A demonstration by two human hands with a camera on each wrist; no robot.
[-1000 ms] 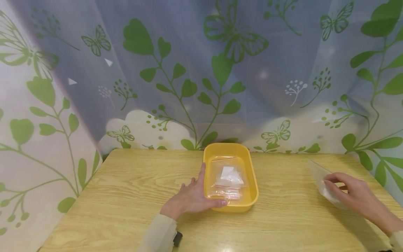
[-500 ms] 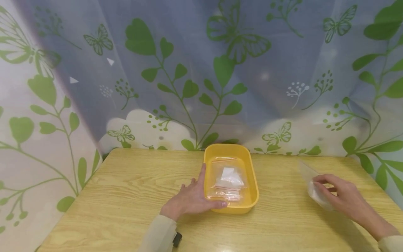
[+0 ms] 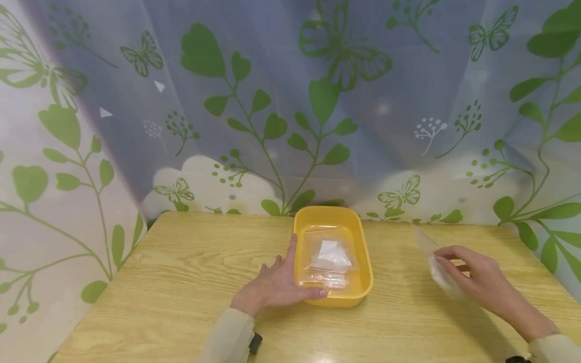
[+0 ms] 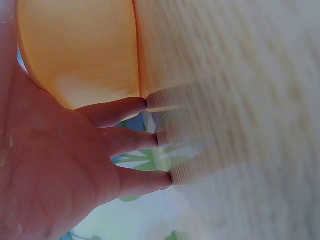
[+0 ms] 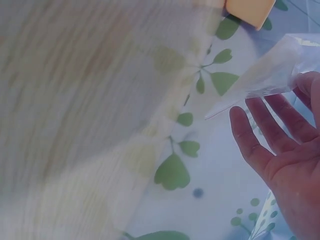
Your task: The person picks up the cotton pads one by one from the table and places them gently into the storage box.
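Note:
A yellow plastic tray (image 3: 365, 252) stands toward the back of the table, with clear zip bags (image 3: 327, 277) lying in it; one has something white inside. My left hand (image 3: 277, 285) rests against the tray's left side, thumb stretched along its near edge. In the left wrist view, straight fingers (image 4: 145, 182) of that hand touch the tabletop beside the tray's wall. To the right of the tray, my right hand (image 3: 476, 275) pinches a clear plastic bag (image 3: 440, 277) between thumb and fingers, held above the table. The bag (image 5: 280, 65) hangs limp, and its contents are hard to make out.
The wood-grain table (image 3: 181, 267) extends on both sides of the tray. A curtain (image 3: 254, 126) printed with green leaves and butterflies hangs along the table's back edge and left side.
My right hand has moved left toward the tray, carrying the clear plastic bag. My left hand and the tray have stayed in place.

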